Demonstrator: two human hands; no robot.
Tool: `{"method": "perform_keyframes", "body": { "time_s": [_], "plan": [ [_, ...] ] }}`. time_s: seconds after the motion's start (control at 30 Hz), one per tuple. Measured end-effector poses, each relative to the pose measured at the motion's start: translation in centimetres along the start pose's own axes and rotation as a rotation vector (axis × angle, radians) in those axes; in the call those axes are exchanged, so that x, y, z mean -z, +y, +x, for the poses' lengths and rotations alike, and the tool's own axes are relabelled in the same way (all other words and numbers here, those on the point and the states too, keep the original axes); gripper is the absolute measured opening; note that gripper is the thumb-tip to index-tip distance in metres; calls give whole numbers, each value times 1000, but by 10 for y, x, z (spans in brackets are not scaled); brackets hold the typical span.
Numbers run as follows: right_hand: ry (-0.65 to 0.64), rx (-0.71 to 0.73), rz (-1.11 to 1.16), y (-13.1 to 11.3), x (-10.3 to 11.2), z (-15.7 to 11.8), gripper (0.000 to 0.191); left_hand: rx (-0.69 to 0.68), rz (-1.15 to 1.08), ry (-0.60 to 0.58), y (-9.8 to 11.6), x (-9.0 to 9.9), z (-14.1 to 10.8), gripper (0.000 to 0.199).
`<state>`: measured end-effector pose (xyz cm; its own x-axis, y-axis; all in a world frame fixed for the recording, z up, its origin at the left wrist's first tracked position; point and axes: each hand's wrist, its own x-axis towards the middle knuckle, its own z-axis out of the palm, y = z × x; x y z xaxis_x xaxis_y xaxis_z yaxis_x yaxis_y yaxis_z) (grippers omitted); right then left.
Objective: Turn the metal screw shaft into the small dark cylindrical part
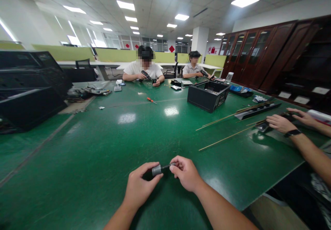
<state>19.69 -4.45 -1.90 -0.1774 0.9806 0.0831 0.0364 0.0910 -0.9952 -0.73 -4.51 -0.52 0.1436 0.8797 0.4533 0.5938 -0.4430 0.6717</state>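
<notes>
Low over the green table, my left hand [141, 185] grips a short grey cylinder [156, 170] between thumb and fingers. A thin dark shaft [164, 167] extends from its right end toward my right hand [184, 172]. The fingers of my right hand are pinched around a small metallic piece [172, 164] at the shaft's far end. Fingertips cover part of that piece, so its exact kind cannot be made out. Both hands are closed and close together, with the cylinder lying almost level between them.
A black computer case [207, 94] stands ahead to the right. An orange screwdriver [151, 100] lies mid-table. At right, a co-worker's hands [280, 123] rest near long thin rods [224, 139]. Two people [143, 68] sit opposite with power drills. More dark cases [28, 89] stand left.
</notes>
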Motion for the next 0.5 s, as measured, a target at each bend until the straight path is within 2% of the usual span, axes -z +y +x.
{"method": "perform_keyframes", "body": {
  "time_s": [0.5],
  "plan": [
    [10, 1, -6, 0, 1, 0, 9, 22, 8, -7, 0, -1, 0, 25]
  ]
}}
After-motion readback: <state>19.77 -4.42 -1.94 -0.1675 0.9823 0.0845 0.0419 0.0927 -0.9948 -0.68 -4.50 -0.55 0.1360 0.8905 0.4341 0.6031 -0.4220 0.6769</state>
